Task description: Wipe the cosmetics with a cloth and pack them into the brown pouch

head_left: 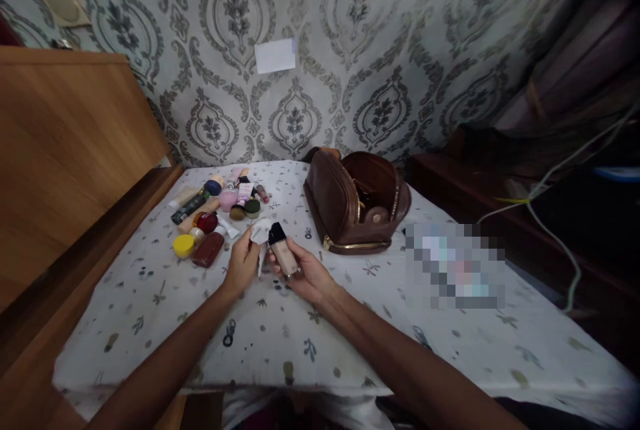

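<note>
My right hand (311, 275) is closed around a small bottle (283, 257) of beige liquid with a black cap, held tilted over the middle of the table. Just to its left, my left hand (243, 262) pinches a crumpled white tissue (260, 231), which is close against the bottle's cap. Beyond my hands on the right, a brown bag (333, 207) stands with its zip open and a round item inside. To the left lie several cosmetics, among them a yellow-lidded jar (184, 245), a dark red bottle (209, 249) and a dark green tube (190, 207).
A white patterned cloth (280, 350) covers the table. At the right lies a blurred-out flat object (456, 267). A wooden cabinet (70, 150) borders the left side, and a pale cable (573, 263) hangs by the right edge. Patterned wallpaper rises behind.
</note>
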`<state>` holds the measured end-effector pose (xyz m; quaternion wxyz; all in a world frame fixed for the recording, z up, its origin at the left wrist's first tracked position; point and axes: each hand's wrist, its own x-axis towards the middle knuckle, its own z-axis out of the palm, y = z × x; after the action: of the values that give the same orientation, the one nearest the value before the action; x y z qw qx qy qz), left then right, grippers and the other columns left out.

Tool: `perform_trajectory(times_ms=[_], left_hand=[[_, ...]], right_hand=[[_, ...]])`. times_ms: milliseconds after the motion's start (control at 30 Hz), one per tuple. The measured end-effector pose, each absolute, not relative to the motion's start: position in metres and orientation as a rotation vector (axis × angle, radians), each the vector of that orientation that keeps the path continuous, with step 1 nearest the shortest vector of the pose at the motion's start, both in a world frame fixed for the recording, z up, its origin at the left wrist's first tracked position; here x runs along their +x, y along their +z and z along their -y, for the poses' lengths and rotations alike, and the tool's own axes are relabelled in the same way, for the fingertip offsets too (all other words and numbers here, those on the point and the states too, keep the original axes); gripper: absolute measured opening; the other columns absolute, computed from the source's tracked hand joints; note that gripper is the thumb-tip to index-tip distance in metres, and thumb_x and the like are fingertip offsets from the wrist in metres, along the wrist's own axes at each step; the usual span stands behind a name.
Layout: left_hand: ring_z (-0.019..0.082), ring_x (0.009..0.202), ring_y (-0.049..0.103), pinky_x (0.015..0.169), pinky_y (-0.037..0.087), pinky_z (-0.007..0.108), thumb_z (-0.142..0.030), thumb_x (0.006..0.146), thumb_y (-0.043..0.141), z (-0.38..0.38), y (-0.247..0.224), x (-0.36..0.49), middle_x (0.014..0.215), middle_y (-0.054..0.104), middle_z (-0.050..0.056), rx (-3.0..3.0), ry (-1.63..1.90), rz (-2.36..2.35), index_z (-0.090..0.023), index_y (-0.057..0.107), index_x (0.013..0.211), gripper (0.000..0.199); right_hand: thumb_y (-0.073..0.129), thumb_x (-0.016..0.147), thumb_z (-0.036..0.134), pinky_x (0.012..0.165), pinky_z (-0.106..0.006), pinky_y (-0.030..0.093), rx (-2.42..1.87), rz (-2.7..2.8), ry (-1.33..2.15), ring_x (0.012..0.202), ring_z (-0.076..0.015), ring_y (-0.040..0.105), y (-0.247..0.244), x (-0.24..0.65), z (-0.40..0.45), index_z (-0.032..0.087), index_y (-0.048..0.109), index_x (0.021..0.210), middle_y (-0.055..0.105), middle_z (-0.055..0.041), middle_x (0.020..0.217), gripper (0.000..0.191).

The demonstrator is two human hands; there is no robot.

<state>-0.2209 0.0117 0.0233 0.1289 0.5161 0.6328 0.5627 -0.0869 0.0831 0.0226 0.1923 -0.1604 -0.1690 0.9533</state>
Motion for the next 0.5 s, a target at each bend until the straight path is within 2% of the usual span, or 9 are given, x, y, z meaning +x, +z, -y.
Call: perform_trajectory(times_ms=[100, 200, 267, 400, 500], left_hand=[[0.015, 0.063, 0.052, 0.061, 0.04, 0.024, -0.029, 0.089, 0.044, -0.009, 0.02, -0.219, 0.067, 0.057, -0.002, 1.535, 1.52, -1.932, -0.018, 0.056, 0.084, 0.018], [0.013, 0.056, 0.046, 0.057, 0.035, 0.024, -0.026, 0.085, 0.047, -0.009, 0.022, -0.216, 0.06, 0.051, -0.004, 1.598, 1.436, -1.964, -0.019, 0.052, 0.075, 0.013], [0.013, 0.059, 0.048, 0.059, 0.036, 0.024, -0.028, 0.086, 0.048, -0.01, 0.026, -0.216, 0.063, 0.054, -0.004, 1.575, 1.448, -1.928, -0.019, 0.052, 0.075, 0.014], [0.016, 0.078, 0.056, 0.073, 0.044, 0.026, -0.036, 0.086, 0.052, -0.012, 0.031, -0.224, 0.079, 0.063, 0.0, 1.397, 1.555, -1.723, -0.017, 0.059, 0.085, 0.02], [0.017, 0.073, 0.057, 0.073, 0.046, 0.027, -0.041, 0.08, 0.06, -0.01, 0.029, -0.229, 0.072, 0.062, -0.001, 1.213, 1.618, -1.596, -0.018, 0.062, 0.086, 0.024]], right_hand=[[0.052, 0.095, 0.027, 0.054, -0.021, 0.053, -0.477, 0.411, 2.665, 0.066, -0.0137, 0.065, 0.022, -0.087, -0.084, 0.011, 0.064, 0.091, 0.069, -0.007, 0.075, 0.021], [0.051, 0.096, 0.027, 0.052, -0.021, 0.052, -0.569, 0.324, 2.616, 0.062, -0.0131, 0.063, 0.022, -0.088, -0.088, 0.014, 0.062, 0.088, 0.068, -0.0037, 0.071, 0.019], [0.05, 0.096, 0.029, 0.048, -0.02, 0.05, -0.61, 0.329, 2.609, 0.06, -0.0125, 0.062, 0.023, -0.088, -0.089, 0.014, 0.062, 0.087, 0.068, -0.0037, 0.071, 0.022], [0.048, 0.097, 0.034, 0.039, -0.016, 0.04, -0.575, 0.615, 2.61, 0.053, -0.0102, 0.058, 0.024, -0.088, -0.085, 0.012, 0.063, 0.085, 0.067, -0.0054, 0.068, 0.03], [0.058, 0.09, 0.038, 0.037, -0.016, 0.038, -0.511, 0.855, 2.568, 0.049, -0.0098, 0.056, 0.024, -0.087, -0.08, 0.012, 0.063, 0.086, 0.067, -0.0047, 0.066, 0.026]])
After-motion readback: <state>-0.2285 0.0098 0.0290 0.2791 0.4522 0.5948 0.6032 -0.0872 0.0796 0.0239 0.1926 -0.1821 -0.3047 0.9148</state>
